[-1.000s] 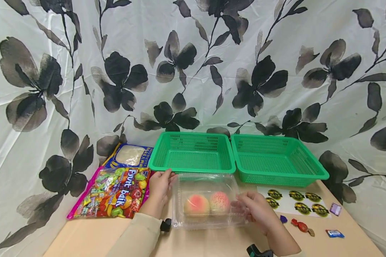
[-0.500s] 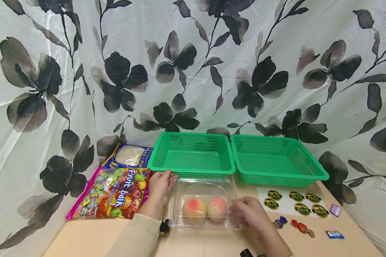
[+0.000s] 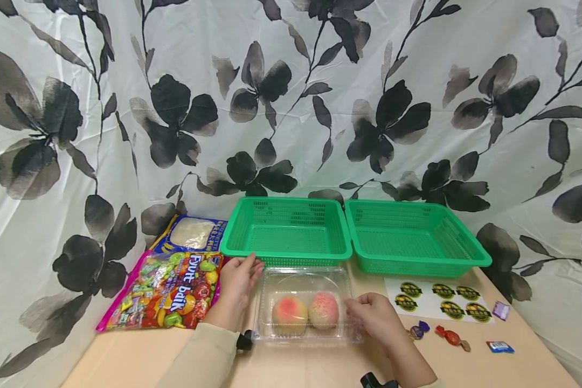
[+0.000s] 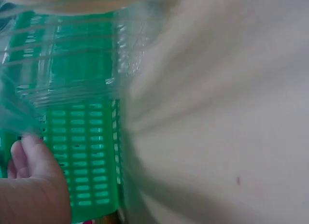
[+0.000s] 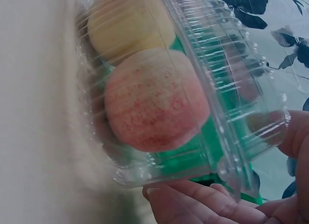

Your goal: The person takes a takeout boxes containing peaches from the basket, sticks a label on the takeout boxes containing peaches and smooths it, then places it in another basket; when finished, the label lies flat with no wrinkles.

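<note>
A clear plastic clamshell box [image 3: 305, 285], its lid down, holds two peaches: a smooth yellow-red one [image 3: 290, 314] and a speckled pink one [image 3: 323, 310]. My right hand [image 3: 375, 318] pinches the box's right edge; in the right wrist view its thumb [image 5: 295, 133] is on one side of the plastic and its fingers [image 5: 193, 202] on the other. Close by the box's far left corner is my left hand [image 3: 237, 283], fingers loosely bent, near the front rim of the left green basket [image 3: 286, 254]. Whether it touches the box cannot be told.
Another green basket [image 3: 417, 264] stands to the right. A fruit candy bag [image 3: 170, 291] and a blue pasta bag [image 3: 191, 234] lie left. On the right are a sticker sheet [image 3: 427, 293], a purple-wrapped candy [image 3: 418, 330], a red-wrapped candy [image 3: 452, 337] and a blue packet [image 3: 500, 346].
The clamshell box and my right hand have moved slightly left, and the box's far edge has come down toward me. My left hand has stayed nearly in place. The head view shifted slightly.
</note>
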### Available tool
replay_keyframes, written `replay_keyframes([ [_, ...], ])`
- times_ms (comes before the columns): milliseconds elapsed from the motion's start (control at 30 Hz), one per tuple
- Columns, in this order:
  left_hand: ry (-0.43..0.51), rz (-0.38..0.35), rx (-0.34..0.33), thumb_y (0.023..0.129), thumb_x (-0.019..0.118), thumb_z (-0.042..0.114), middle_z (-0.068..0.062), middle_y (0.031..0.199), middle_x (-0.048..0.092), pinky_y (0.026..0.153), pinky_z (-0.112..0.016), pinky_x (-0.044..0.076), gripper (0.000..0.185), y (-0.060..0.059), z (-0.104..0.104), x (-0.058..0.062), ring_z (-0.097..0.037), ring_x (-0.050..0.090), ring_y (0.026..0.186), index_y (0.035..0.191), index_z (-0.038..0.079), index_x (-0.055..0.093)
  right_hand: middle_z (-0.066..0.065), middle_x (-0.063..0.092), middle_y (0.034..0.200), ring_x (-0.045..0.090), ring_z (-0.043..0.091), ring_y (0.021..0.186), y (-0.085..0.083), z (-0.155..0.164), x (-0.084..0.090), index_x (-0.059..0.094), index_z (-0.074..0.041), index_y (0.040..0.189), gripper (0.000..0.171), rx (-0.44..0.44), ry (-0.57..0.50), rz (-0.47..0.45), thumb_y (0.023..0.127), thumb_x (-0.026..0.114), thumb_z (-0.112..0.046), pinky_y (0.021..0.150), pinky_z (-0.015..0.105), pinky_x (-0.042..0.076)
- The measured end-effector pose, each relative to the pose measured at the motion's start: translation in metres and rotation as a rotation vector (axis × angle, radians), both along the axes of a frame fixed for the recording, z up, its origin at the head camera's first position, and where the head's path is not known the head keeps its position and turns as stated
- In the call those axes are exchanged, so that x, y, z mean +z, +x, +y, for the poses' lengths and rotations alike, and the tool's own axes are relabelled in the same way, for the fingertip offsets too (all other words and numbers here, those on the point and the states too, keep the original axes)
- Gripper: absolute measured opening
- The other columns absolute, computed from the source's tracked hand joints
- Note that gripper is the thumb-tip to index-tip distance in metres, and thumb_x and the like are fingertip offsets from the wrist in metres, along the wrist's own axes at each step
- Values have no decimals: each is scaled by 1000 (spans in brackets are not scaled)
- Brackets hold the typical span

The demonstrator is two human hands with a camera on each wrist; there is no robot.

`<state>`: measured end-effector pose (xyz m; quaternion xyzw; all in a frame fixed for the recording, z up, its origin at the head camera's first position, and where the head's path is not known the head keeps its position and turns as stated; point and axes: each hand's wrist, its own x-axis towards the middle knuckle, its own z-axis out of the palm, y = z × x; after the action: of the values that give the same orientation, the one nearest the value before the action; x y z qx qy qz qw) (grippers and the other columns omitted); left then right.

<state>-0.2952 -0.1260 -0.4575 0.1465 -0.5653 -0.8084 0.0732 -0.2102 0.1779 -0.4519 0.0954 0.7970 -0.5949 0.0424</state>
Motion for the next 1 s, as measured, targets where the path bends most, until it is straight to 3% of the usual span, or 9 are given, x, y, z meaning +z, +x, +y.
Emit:
replay_keyframes([
  [133,-128,0,-41,100,68,17,-24,113,70,90,-32,60,26,7,-5,0,-25,74,100,109,-7,64,11,65,91,56,17,70,0,2,3,63,4,106,44,24,79,18,95,73,-37,56,32,52],
  [300,-343,20,-139,98,72,22,-23,121,70,96,-38,58,39,21,-8,4,-28,71,109,124,-7,66,15,71,99,71,23,80,-1,16,12,61,9,114,49,53,106,34,97,72,-36,71,40,63],
  [367,-432,21,-178,96,74,24,-21,123,70,97,-38,58,46,27,-10,6,-27,70,111,130,-5,64,16,72,99,72,25,81,-4,24,18,61,9,116,48,76,117,40,98,70,-34,74,42,63],
  [567,-653,23,-265,94,76,28,-20,129,68,102,-44,55,58,42,-17,15,-33,65,121,139,-4,57,12,71,101,67,19,83,-14,52,32,68,2,116,38,155,307,94,101,66,-33,72,38,58],
  [700,-781,23,-336,91,78,33,-23,132,66,99,-48,56,70,51,-21,20,-39,62,123,144,-5,52,16,70,105,67,21,87,-24,75,42,67,3,119,35,200,370,100,103,62,-28,76,41,58],
  [867,-789,26,-398,87,82,31,-25,125,67,87,-45,61,77,63,-20,26,-36,67,112,145,-9,49,15,67,101,65,24,87,-38,107,49,64,5,115,34,229,383,68,105,59,-27,76,43,56],
  [1000,-768,-3,-438,85,84,28,-18,112,70,78,-39,62,78,72,-17,26,-23,68,95,143,-13,49,8,56,77,50,21,70,-46,131,45,61,1,93,25,231,389,20,105,58,-22,65,38,45],
])
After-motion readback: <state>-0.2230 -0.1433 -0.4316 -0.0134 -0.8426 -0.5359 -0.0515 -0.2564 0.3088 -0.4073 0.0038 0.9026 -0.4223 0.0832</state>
